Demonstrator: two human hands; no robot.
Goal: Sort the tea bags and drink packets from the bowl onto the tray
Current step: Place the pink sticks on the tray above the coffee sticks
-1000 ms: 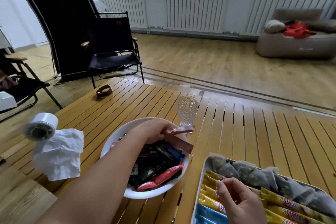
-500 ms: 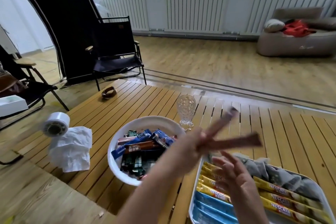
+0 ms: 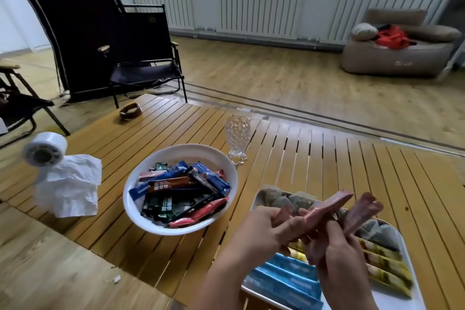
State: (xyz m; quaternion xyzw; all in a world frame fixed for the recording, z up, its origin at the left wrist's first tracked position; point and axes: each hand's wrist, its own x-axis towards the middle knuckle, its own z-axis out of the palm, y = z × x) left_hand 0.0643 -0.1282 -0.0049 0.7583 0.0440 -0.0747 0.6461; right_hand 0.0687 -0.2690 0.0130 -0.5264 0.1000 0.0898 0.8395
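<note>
Pink packets [image 3: 327, 211] are hovering above the tray [image 3: 392, 297], right of the bowl [image 3: 181, 226]; we are pinching them with our left hand [image 3: 261, 231] and right hand [image 3: 334, 246]. Loosening either pinch risks dropping one onto the wrong row.

Both forearms come up from the lower edge bare, with no sleeve, watch, ring or glove showing on the left hand [image 3: 261, 230] or the right hand [image 3: 334, 251], and the fingers [image 3: 289, 225] are blurred, short-nailed and unadorned.
</note>
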